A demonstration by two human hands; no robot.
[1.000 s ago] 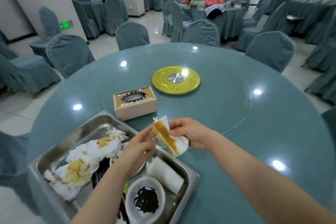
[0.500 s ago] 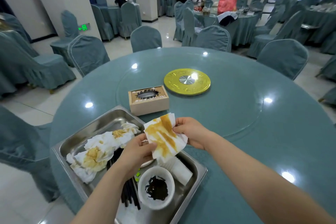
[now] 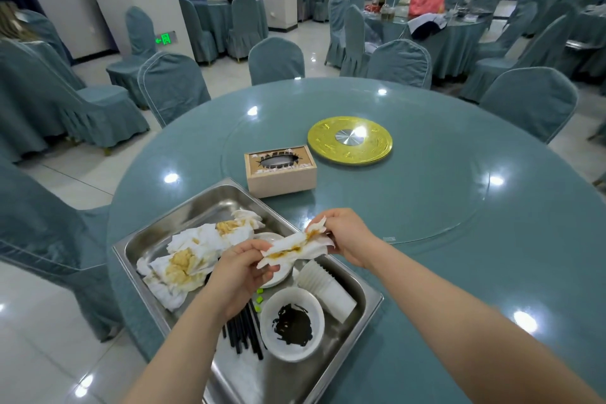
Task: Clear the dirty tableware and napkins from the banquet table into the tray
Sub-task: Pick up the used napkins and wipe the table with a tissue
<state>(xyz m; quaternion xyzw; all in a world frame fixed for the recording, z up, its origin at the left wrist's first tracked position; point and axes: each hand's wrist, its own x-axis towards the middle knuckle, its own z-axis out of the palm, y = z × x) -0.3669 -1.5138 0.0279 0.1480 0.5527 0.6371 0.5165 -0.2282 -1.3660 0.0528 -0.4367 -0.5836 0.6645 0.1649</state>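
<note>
Yellow-stained napkin, pinched between left hand and right hand, could smear sauce or drop outside the tray.

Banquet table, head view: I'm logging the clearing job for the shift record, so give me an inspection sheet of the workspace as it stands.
Surface: round teal banquet table, glossy, with a glass turntable.
Job's things: steel tray at the near edge holds stained napkins, a bowl with dark residue, black chopsticks, stacked paper cups; another stained napkin is held over it.
Clutter: tissue box, gold disc.
Hands: left hand and right hand both pinch the held napkin.
Cables: nothing seen.
Surroundings: covered chairs, other tables.
</note>
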